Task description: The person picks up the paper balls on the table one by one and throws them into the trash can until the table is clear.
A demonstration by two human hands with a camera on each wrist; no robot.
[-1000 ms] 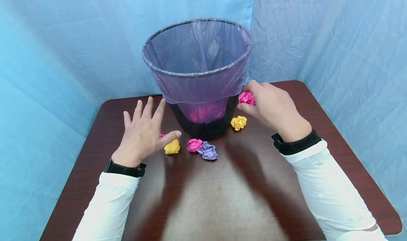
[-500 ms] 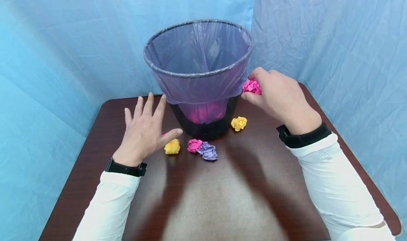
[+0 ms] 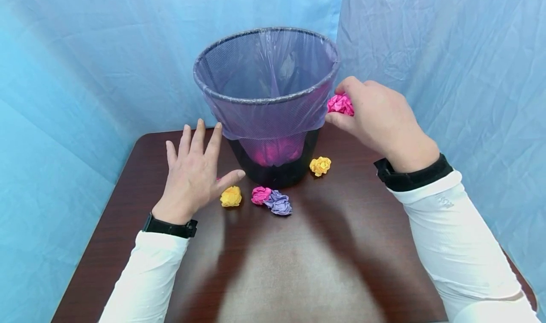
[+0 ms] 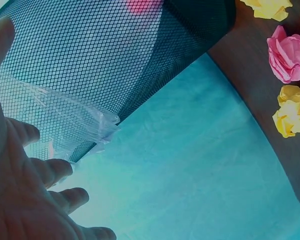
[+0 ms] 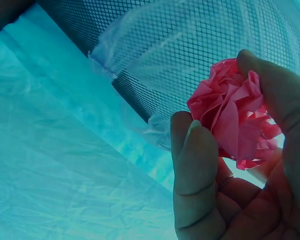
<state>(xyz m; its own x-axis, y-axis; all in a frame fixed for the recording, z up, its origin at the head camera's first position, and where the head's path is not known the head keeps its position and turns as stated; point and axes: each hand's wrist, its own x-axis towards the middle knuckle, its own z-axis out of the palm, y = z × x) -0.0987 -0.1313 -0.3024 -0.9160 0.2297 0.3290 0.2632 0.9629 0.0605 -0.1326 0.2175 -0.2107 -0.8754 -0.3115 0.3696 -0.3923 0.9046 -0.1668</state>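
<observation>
A black mesh wastebasket (image 3: 273, 171) lined with a purple plastic bag stands at the far middle of the brown table (image 3: 298, 266). My right hand (image 3: 375, 119) holds a crumpled pink paper ball (image 3: 340, 103) (image 5: 235, 112) beside the basket's right side, a little under its rim (image 3: 264, 95). My left hand (image 3: 194, 174) hovers open with spread fingers left of the basket (image 4: 105, 75). A yellow ball (image 3: 231, 196), a pink ball (image 3: 260, 194) and a purple ball (image 3: 279, 202) lie in front of the basket. Another yellow ball (image 3: 320, 165) lies at its right foot.
Blue cloth (image 3: 85, 53) hangs behind and on both sides of the table. Pink paper shows through the bag low inside the basket (image 3: 275, 150). A bit of pink paper peeks out under my left hand. The near half of the table holds only shadows.
My right hand has lifted the pink paper ball from low beside the basket's right side to just under its rim. The left hand has hardly moved.
</observation>
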